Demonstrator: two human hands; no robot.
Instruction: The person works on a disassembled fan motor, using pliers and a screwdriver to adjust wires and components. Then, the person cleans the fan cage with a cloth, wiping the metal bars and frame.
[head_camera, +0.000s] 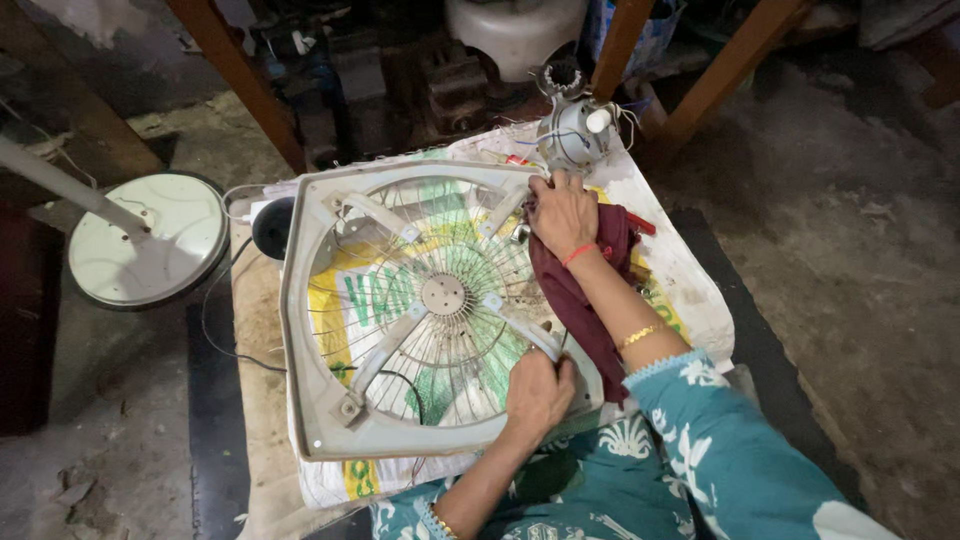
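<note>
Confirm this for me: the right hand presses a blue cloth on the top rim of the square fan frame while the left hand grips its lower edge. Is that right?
One detail is wrong: the cloth is dark maroon, not blue. The head view shows the right hand pressing it on the top rim of the square fan frame, while the left hand grips its lower edge.

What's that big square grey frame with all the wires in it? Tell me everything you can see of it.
The fan frame looks like pale grey plastic, square with rounded corners. It lies flat on a printed sack. Four spokes run to a round hub, over a wire grille. The left hand grips its near edge; the right hand presses a dark red cloth on its far corner.
</note>
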